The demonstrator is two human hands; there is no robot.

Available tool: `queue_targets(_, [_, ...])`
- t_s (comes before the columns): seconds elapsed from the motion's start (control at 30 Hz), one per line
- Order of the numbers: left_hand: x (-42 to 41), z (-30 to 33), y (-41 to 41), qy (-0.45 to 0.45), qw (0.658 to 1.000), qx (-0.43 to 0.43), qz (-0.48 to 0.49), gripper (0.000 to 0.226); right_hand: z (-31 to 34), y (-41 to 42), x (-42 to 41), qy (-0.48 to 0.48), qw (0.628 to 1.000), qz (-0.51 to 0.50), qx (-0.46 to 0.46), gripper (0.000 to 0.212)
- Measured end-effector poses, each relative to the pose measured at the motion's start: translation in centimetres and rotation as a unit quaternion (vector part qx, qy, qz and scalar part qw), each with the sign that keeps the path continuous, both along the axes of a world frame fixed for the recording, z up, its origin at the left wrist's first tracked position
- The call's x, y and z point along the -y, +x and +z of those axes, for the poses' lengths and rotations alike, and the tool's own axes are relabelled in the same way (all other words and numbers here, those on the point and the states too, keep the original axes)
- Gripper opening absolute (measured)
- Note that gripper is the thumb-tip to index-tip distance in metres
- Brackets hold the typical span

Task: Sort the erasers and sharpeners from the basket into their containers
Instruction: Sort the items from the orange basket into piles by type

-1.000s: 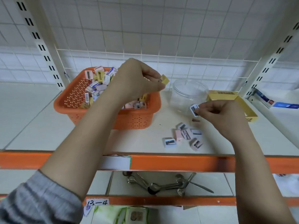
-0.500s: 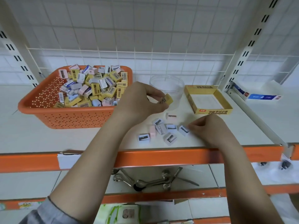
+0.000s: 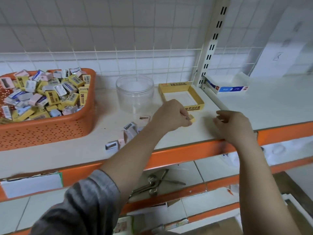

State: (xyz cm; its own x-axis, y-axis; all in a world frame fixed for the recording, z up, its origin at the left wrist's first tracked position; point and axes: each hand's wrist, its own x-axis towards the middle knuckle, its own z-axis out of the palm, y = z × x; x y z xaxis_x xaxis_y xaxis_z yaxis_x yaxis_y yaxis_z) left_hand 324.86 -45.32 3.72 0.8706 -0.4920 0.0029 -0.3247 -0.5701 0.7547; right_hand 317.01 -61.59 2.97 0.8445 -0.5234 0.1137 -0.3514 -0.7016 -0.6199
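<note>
Erasers (image 3: 50, 97) and sharpeners (image 3: 129, 128): mixed heap filling orange basket (image 3: 50, 133) at left of frame; a few sharpeners loose on white shelf (image 3: 237, 106) at centre. Clear jar (image 3: 135, 94) and yellow box (image 3: 198, 97) just behind, jar between basket and box. Left hand (image 3: 171, 116) pinching one yellow eraser (image 3: 191, 119) low over shelf, near box front. Right hand (image 3: 233, 126) at shelf's front edge, fingers curled, contents not discernible. Orange shelf rim (image 3: 186, 155) below; metal tools (image 3: 155, 182) on lower shelf. White wire grid (image 3: 118, 39) and tiled wall behind; slotted upright (image 3: 213, 41) at upper right; blue-and-white carton (image 3: 228, 89) right of it.
</note>
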Motion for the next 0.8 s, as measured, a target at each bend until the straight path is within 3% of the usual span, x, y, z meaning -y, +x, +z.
queue_targets(0.23, [1.5, -1.3, 0.4, 0.050, 0.999, -0.019, -0.010, 0.031, 0.1, 0.0, 0.9, 0.023, 0.999, 0.009, 0.037, 0.042])
queue_targets(0.33, [-0.2, -0.1, 0.0, 0.034, 0.999, 0.019, 0.022, 0.030, 0.4, 0.4, 0.2, 0.029, 0.997, 0.016, 0.066, 0.046])
queue_targets(0.5, [-6.6, 3.9, -0.7, -0.032, 0.992, 0.101, 0.069, 0.007, 1.1, 2.1, -3.5, 0.021, 0.991, 0.054, 0.120, 0.037])
queue_targets(0.8, [-22.6, 7.2, 0.8, -0.023, 0.968, 0.161, 0.193, 0.010, 3.2, 6.7, -16.1, 0.041, 0.973, 0.141, 0.179, 0.026])
